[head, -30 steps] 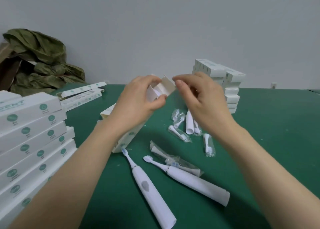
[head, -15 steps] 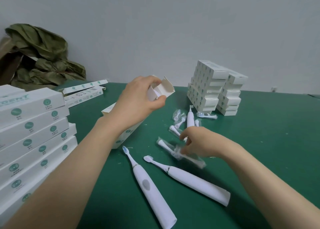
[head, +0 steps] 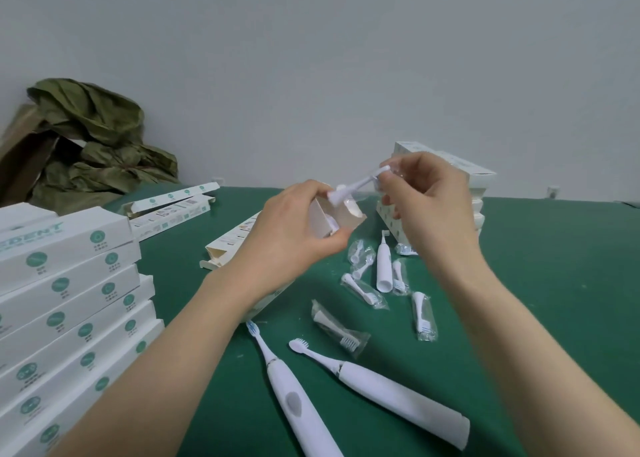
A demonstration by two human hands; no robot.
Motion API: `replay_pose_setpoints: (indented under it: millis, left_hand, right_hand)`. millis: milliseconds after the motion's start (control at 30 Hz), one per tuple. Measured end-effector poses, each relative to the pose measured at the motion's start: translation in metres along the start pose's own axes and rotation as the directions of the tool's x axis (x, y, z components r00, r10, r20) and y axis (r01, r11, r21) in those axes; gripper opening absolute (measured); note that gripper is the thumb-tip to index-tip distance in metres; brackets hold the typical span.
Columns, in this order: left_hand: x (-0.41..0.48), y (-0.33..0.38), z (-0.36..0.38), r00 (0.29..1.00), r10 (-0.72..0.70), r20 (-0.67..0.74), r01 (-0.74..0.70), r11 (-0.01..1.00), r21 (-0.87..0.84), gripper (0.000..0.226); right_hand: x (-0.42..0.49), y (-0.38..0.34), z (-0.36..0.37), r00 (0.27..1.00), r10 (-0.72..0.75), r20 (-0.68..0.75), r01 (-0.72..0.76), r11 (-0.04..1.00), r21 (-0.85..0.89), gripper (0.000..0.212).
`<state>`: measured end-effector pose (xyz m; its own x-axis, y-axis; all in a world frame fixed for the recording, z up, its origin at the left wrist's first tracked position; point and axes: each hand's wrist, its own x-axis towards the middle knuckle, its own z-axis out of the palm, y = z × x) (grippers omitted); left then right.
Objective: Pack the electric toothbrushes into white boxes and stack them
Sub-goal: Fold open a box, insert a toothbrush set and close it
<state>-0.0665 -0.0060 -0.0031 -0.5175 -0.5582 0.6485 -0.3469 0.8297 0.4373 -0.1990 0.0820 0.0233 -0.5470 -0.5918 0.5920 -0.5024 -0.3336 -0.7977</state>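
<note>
My left hand point(head: 291, 235) grips a long white box point(head: 334, 219) by its open end, held up above the green table point(head: 554, 283). My right hand point(head: 429, 200) pinches a wrapped brush head point(head: 356, 186) whose base end sits at the box's opening. Two white electric toothbrushes point(head: 294, 397) point(head: 391, 387) lie side by side on the table near me. Several bagged brush heads point(head: 363, 292) and a third toothbrush point(head: 383, 266) lie under my hands.
A tall stack of long white boxes point(head: 69, 304) fills the left edge. Small white boxes point(head: 481, 193) are stacked behind my right hand. Open flat boxes point(head: 173, 207) lie at the back left, beside a heap of green cloth point(head: 90, 138).
My right hand went down to the table, picked up a bagged brush head and rose with it to the box's open end. My left hand kept holding the box.
</note>
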Motion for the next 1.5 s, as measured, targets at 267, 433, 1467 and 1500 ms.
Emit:
replay_pose_setpoints:
  millis: [267, 433, 1467, 1500]
  left_hand:
    - [0.004, 0.009, 0.001, 1.0, -0.017, 0.01, 0.017, 1.0, 0.009, 0.034]
    - [0.001, 0.01, 0.001, 1.0, -0.012, -0.001, 0.012, 1.0, -0.007, 0.036]
    - [0.005, -0.002, -0.003, 0.993, -0.097, -0.066, 0.101, 0.994, 0.048, 0.063]
    - [0.005, -0.006, -0.004, 0.992, -0.111, -0.064, 0.115, 0.991, 0.073, 0.063]
  right_hand:
    - [-0.011, -0.013, 0.003, 0.917, -0.394, 0.069, 0.398, 0.882, -0.251, 0.004]
    - [-0.006, -0.009, -0.001, 0.936, -0.341, 0.082, 0.348, 0.871, -0.346, 0.008]
    - [-0.007, 0.037, 0.011, 0.982, -0.047, 0.183, 0.098, 0.955, -0.279, 0.027]
    - [-0.008, 0.041, 0.011, 0.959, 0.077, 0.272, 0.025, 0.936, -0.352, 0.029]
